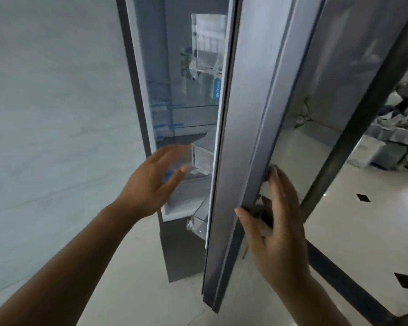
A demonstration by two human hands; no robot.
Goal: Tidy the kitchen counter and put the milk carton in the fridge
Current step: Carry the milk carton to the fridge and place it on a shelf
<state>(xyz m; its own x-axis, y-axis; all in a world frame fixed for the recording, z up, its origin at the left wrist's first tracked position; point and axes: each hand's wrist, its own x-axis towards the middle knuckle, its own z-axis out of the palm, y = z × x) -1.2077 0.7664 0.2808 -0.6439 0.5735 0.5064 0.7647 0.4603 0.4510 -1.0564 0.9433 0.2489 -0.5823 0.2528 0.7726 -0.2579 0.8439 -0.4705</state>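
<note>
The grey fridge [181,250] stands against the wall with its door [250,128] partly ajar, edge toward me. My right hand [276,222] rests on the door's outer edge, fingers spread over it and thumb on the near side. My left hand [156,180] hovers empty, fingers apart, in front of the narrow gap into the fridge. Inside I see glass shelves [186,107] and clear door bins [201,161]. A small blue patch shows behind my left fingers; I cannot tell what it is. No milk carton is clearly visible.
A pale wall [52,114] fills the left side. The floor [363,231] is glossy light tile with dark diamond insets. A dark frame post [353,137] runs diagonally on the right, with cluttered bundles [391,132] beyond it.
</note>
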